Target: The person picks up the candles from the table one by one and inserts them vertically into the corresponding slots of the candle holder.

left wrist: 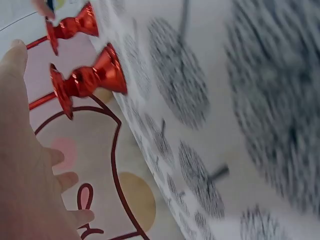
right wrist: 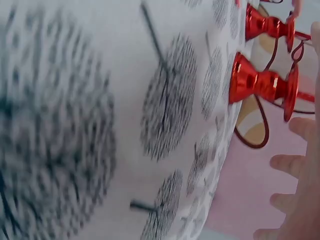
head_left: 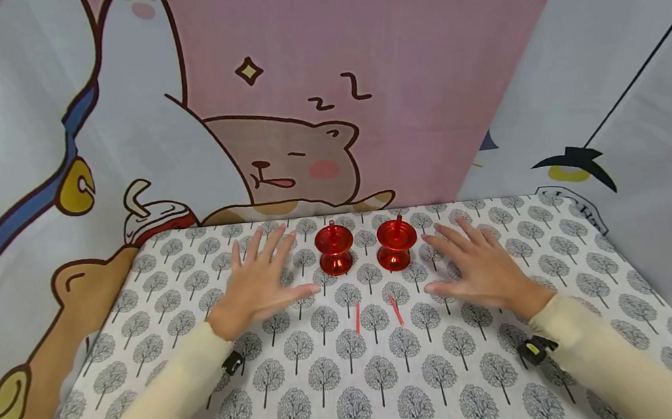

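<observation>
Two shiny red metal candle holders point(head_left: 336, 263) point(head_left: 394, 258) stand upright side by side near the back of the table, each with a dished top and a thin red rod rising from its centre. To their left is my left hand point(head_left: 260, 282), palm down, fingers spread and thumb pointing toward the left holder. My right hand point(head_left: 477, 266) mirrors it on the other side, fingers spread, its fingertips close beside the right holder. Neither hand holds anything. In the right wrist view the nearer candle holder point(right wrist: 260, 84) stands just beyond the fingers point(right wrist: 287, 165).
Two thin red strips point(head_left: 358, 318) point(head_left: 396, 311) lie on the tree-print tablecloth point(head_left: 356, 405) in front of the holders. Behind the table's back edge hangs a pink cartoon curtain point(head_left: 420, 78). Grey-white curtain panels point(head_left: 660, 134) close in the sides.
</observation>
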{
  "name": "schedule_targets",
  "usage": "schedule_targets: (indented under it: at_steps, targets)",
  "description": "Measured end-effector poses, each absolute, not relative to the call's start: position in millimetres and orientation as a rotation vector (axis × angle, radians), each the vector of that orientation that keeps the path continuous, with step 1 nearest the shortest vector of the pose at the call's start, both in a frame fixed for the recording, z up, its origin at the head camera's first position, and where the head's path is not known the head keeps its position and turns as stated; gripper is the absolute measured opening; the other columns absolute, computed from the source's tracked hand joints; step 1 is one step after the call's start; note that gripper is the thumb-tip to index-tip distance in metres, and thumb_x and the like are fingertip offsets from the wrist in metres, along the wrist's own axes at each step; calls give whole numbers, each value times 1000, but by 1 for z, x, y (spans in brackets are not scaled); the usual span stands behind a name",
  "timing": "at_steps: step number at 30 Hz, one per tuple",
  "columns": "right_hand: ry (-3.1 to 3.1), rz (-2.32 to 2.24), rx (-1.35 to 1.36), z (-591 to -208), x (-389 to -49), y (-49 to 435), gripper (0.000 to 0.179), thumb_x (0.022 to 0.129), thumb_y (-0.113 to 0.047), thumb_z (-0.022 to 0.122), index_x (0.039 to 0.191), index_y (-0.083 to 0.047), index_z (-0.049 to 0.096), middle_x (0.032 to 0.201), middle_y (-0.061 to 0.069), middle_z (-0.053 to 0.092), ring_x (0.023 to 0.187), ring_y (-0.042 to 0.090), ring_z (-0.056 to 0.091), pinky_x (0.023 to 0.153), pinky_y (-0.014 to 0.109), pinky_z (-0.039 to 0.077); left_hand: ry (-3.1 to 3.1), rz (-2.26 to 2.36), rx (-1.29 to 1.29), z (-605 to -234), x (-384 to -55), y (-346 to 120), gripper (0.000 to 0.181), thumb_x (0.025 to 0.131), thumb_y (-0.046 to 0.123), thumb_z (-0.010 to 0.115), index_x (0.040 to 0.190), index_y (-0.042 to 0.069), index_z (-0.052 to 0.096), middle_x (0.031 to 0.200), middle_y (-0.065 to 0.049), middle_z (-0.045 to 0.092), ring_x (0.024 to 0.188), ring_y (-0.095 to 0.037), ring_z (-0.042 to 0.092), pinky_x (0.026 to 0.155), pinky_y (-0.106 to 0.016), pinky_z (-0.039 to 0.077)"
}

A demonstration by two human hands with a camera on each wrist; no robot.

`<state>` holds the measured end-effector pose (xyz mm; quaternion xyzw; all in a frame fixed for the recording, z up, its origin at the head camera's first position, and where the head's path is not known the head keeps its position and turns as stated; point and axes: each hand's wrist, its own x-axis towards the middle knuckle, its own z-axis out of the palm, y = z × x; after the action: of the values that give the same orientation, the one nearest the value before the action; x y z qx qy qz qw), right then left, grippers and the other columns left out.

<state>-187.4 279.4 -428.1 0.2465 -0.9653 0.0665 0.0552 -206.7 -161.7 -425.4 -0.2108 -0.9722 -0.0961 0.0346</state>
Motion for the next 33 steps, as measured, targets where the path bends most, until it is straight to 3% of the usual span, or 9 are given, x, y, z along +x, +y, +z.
schedule_targets:
  at_steps: [4, 9, 17, 23, 33]
  targets:
    - [-2895, 296, 784, -430, -181, 269, 93, 97, -72, 67, 166, -13, 48, 172, 21, 41, 162, 53, 23, 124, 79, 21, -2988, -416, -610, -424, -201, -152, 115, 94, 84, 60, 176, 12, 24, 183, -11, 18, 167, -45, 8, 127, -78, 3]
    - [-2855, 464, 813, -435, -176, 258, 84, 99, -66, 71, 159, -9, 57, 160, 19, 54, 151, 48, 44, 118, 74, 38, -2920, -625, -571, -424, -194, -140, 117, 92, 80, 68, 173, 6, 29, 179, -16, 28, 164, -44, 24, 128, -73, 16]
    - [-2903, 893, 744, -436, -170, 237, 67, 102, -49, 77, 153, -8, 61, 156, 15, 58, 144, 41, 51, 113, 74, 44, -2834, -1027, -515, -428, -196, -125, 115, 92, 67, 80, 174, 6, 26, 176, -23, 31, 159, -46, 34, 123, -72, 33]
    - [-2903, 1177, 710, -435, -170, 221, 62, 99, -47, 82, 143, -6, 68, 134, 11, 67, 115, 31, 66, 94, 54, 58, -2757, -1291, -492, -429, -208, -119, 109, 93, 59, 83, 173, 9, 29, 171, -16, 40, 156, -39, 41, 119, -70, 40]
    - [-2917, 1364, 726, -446, -169, 206, 50, 93, -34, 89, 125, -1, 68, 105, 7, 70, 89, 21, 62, 76, 31, 55, -2709, -1577, -498, -438, -229, -110, 106, 94, 40, 87, 174, 7, 26, 171, -17, 43, 156, -37, 42, 122, -66, 39]
